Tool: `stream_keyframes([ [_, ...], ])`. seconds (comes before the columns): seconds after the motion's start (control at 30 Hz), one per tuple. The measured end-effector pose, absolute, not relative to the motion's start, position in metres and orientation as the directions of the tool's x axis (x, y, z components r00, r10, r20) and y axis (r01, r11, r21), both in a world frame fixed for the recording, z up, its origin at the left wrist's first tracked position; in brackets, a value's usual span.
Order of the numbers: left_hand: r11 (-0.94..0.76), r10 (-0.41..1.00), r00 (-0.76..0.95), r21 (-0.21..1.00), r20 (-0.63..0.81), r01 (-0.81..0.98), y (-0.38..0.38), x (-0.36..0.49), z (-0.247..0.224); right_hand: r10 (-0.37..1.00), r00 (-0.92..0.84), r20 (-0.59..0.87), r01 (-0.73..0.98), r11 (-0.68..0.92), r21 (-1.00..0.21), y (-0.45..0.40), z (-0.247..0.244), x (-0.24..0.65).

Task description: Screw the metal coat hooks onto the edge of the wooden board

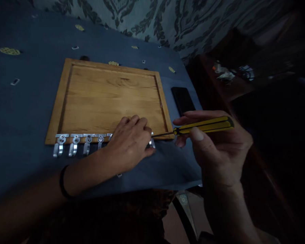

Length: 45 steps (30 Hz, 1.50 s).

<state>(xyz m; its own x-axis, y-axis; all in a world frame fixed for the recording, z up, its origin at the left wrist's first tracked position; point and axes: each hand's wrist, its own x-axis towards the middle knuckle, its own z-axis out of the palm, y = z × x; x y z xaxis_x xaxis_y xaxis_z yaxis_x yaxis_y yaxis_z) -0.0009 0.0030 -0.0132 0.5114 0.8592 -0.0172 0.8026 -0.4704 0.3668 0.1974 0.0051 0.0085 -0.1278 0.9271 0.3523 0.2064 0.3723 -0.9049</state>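
A framed wooden board (112, 98) lies flat on the blue cloth. Along its near edge runs a row of silver metal hooks (88, 144), their curved ends hanging past the wood. My left hand (132, 144) rests over the right part of this row, fingers curled and thumb beside the rightmost hook (151, 144); its fingertips are partly hidden. In my right hand (216, 145) is a screwdriver (205, 126) with a yellow and black handle, held between thumb and fingers. Its thin shaft points left, and the tip meets the rightmost hook area by my left hand, where the exact contact is hidden.
A black phone (183, 100) lies right of the board, close to the table's right edge. The blue patterned tablecloth (27, 108) covers the table. Patterned fabric (142, 17) rises behind it. To the right, a dark wooden surface (220, 89) holds small items in dim light.
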Motion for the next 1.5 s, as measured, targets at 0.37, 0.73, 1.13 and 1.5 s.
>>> stream_keyframes([
  [0.37,-0.452,0.853,0.515,0.376,-0.083,0.809,0.004,0.000,-0.009,0.880,-0.135,0.455,0.230,0.475,-0.850,0.011,0.012,0.198],
  [0.73,-0.441,0.851,0.514,0.382,-0.110,0.812,0.004,0.000,-0.006,0.910,-0.156,0.384,0.160,0.407,-0.899,0.005,0.010,0.197],
  [1.13,-0.448,0.859,0.508,0.387,-0.066,0.806,0.003,-0.001,-0.012,0.829,0.056,0.556,0.167,0.542,-0.824,0.004,0.003,0.188],
  [1.5,-0.437,0.858,0.504,0.373,-0.100,0.819,0.004,0.000,-0.008,0.842,-0.033,0.539,0.143,0.538,-0.831,0.006,-0.003,0.188],
])
